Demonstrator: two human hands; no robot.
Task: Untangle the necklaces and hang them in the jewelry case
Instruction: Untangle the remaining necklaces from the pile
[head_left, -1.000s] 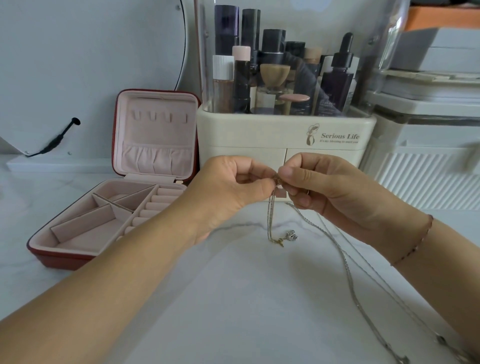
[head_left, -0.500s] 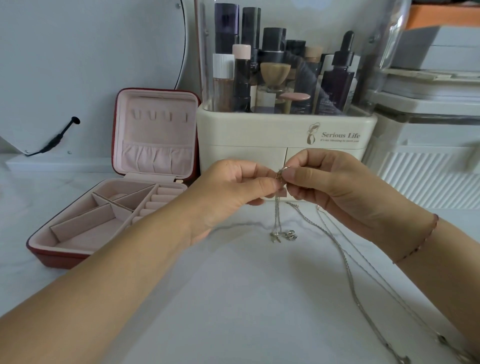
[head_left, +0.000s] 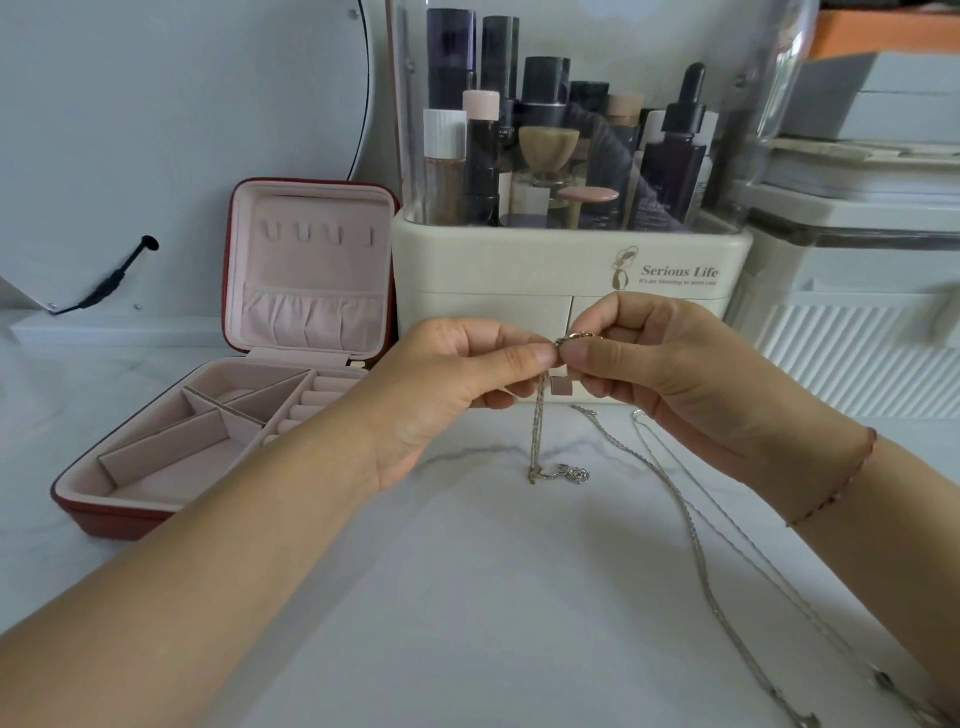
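While left hand and right hand pinch one hanging necklace tangle, two chains lie loose.

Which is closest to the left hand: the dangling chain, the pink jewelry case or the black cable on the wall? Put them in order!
1. Dangling chain: pinched in the left hand, hanging below.
2. Jewelry case: open, just left of it.
3. Black cable: far left, by the back wall.
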